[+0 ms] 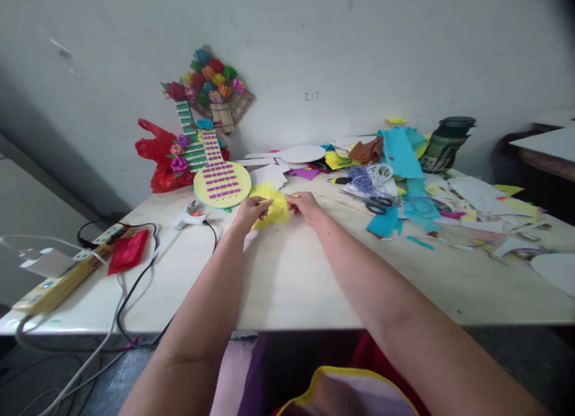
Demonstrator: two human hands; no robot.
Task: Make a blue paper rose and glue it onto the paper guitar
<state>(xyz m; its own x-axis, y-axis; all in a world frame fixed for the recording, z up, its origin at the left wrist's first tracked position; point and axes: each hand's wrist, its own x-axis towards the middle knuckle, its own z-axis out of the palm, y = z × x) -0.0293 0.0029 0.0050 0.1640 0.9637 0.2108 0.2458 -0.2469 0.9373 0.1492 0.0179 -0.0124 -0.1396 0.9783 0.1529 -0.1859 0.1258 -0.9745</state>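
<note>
Between my two hands stretches a thin yellow strip, pinched at its ends. My left hand (254, 211) closes its fingers on the strip's left end. Thumb and fingers of my right hand (303, 205) are pressed together on the right end. Behind and below the hands, yellow crepe paper (279, 215) lies on the white table (287, 278). Just to the left is a round pale-yellow guitar shape (206, 191) with purple strips, leaning near a bundle of paper flowers (211, 78).
Scissors (377, 206), a cutter (340, 181), yarn (366, 179), blue paper (402, 152) and scraps lie to the right, near a dark green bottle (449, 143). A glue gun (188, 217), red paper (128, 251) and power strip (67, 278) with cables are on the left.
</note>
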